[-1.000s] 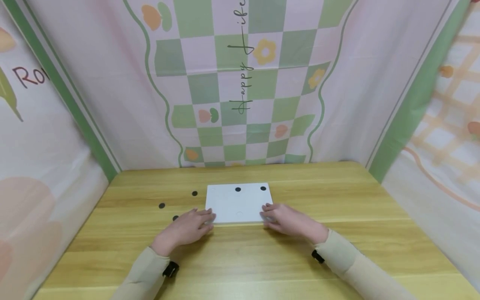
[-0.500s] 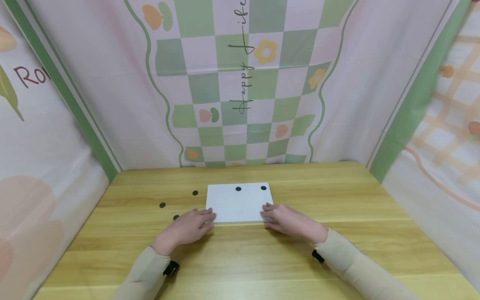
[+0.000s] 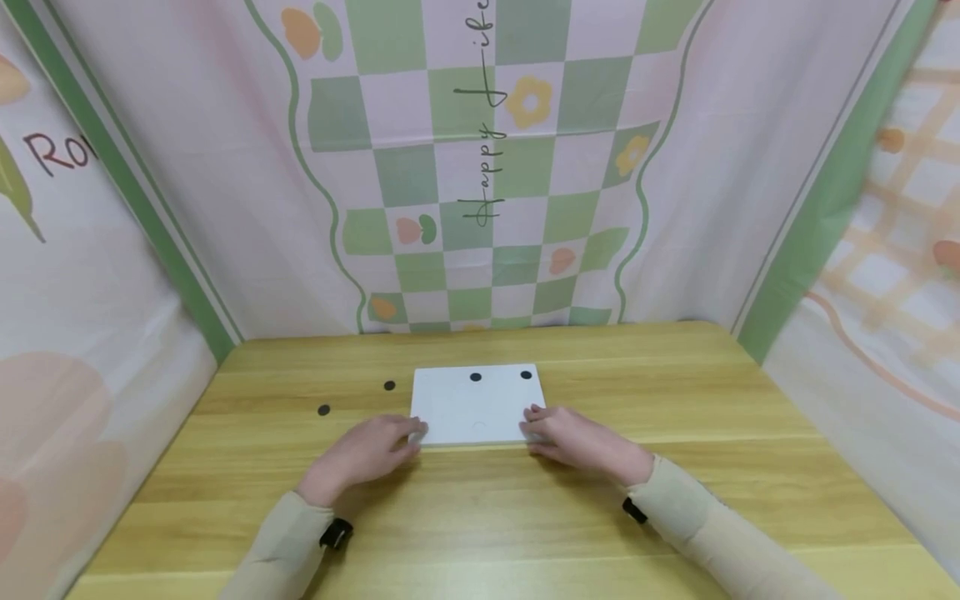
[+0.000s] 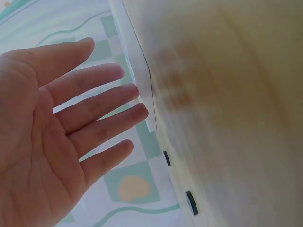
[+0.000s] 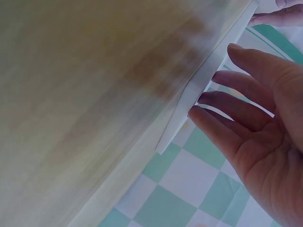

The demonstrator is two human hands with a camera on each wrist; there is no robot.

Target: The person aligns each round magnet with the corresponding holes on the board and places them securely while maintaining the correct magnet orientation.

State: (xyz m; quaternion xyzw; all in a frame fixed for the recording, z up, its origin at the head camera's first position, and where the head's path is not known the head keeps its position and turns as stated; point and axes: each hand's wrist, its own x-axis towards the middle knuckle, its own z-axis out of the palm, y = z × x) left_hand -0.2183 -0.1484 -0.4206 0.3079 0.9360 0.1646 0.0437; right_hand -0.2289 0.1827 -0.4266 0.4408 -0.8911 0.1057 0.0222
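On table (image 3: 675, 392): left hand (image 3: 360, 457) withdrawn slightly

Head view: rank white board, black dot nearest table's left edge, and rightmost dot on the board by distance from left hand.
1. White board, touching the left hand's fingertips, centre.
2. Black dot on the table, far left.
3. Rightmost dot on the board, back right corner.

Light wooden table (image 3: 675, 500) with visible grain. Two small black round discs (image 3: 389, 386) (image 3: 323, 410) flat on bare wood toward left, well apart. Pink fabric backdrop (image 3: 225, 167) behind, with green-and-white checkered panel (image 3: 480, 167), flower motifs, cursive lettering. Green-edged fabric panels at either side.
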